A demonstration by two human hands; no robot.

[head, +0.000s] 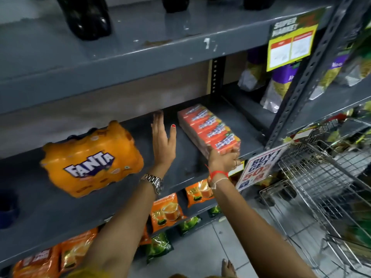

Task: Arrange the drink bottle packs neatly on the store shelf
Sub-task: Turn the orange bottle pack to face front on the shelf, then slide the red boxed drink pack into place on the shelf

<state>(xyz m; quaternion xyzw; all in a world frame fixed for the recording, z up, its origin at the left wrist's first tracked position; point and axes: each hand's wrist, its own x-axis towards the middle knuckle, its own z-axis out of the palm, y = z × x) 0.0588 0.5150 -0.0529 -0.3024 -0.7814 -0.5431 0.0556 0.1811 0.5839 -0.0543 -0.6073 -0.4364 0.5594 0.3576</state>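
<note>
Head view, nearest first: two bare forearms reach up from the bottom edge toward a grey metal shelf (200,173). The left wrist carries a silver watch (155,182), the right wrist a red thread band (217,173). Below the arms, on a lower shelf, orange drink-mix pouches (166,211) stand in a row with green pouches (158,247) beneath them.

The left hand (161,141) is wide open, fingers straight and together, thumb spread, with red polish on the thumbnail; it holds nothing and hangs over the bare stretch of shelf between the two packs. The right hand (223,159) is closed round the near end of the red-orange pack (208,129), fingers curled over its front corner at the shelf edge. That pack lies flat on the shelf, its long side running back toward the wall.

Left of the open hand, apart from it, the orange Fanta pack (91,159) sits tilted on the same shelf, logo facing out.

To the right, a wire cart (321,177) stands beside a "BUY 1 GET 1" sign (259,167). Further back, purple-and-yellow bags (279,85) fill the neighbouring bay under a yellow supermarket tag (291,43), and dark bottles (88,17) stand on the shelf above
</note>
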